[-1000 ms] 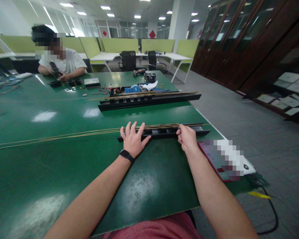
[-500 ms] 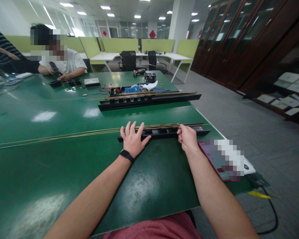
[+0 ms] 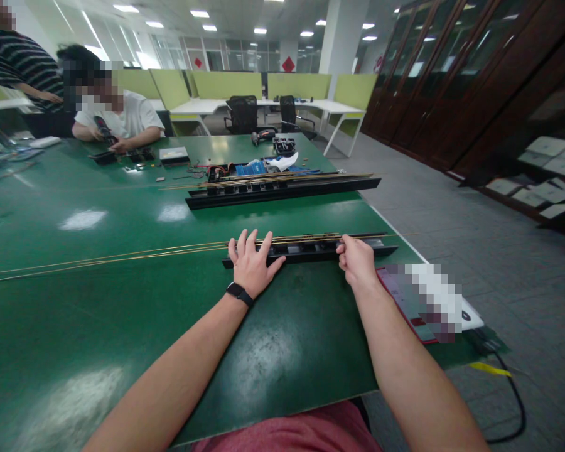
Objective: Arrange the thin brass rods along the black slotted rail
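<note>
A black channel-shaped rail (image 3: 306,256) lies across the table before me, with dark fittings inside it. Several long, thin golden rods (image 3: 179,249) run along its top and reach far out to the left. My left hand (image 3: 250,258), fingers spread, lies flat over the rods and the rail's left part. Toward the rail's right end, my right hand (image 3: 358,258) is closed in a pinch at a thin golden rod; the fingertips hide the exact grip. One thin rod sticks out to the right past that hand.
A second black rail (image 3: 282,191) with more rods lies farther back, near a blue bundle (image 3: 252,167) and a power drill (image 3: 262,137). A red-edged tablet-like item (image 3: 405,301) is by my right forearm. Across the green table (image 3: 98,326), a person (image 3: 132,116) handles a dark tool.
My right hand has shifted slightly to the right along the rail, still pinched. My left hand stays where it was. At the far left, a standing person in stripes has moved further into view.
</note>
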A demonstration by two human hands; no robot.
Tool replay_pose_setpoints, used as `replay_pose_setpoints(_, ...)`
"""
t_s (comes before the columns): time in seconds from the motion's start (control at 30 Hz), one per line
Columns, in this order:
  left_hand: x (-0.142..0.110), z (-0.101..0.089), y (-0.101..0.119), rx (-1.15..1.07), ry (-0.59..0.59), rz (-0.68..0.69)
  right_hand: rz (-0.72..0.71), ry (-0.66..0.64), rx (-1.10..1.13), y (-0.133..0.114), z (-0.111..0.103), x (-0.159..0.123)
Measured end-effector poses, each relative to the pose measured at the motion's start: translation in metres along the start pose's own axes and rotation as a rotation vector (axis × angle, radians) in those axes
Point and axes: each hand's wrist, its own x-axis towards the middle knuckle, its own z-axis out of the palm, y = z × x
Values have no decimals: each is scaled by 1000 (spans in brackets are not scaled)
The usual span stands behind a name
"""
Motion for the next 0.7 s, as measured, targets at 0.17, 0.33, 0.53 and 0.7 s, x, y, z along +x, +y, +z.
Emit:
replay_pose_setpoints(0.17, 0, 0, 0, 7, 0, -4, 11, -16, 2, 0, 1, -1)
replay_pose_setpoints(0.33, 0, 0, 0, -12, -1, -4, 8, -30, 3, 0, 2, -2)
replay_pose_setpoints(0.53, 0, 0, 0, -10, 4, -2, 3, -15, 11, 1, 0, 1)
replay_pose_setpoints(0.7, -1, 0, 0, -5, 4, -1, -7, 24, 24, 1, -2, 3)
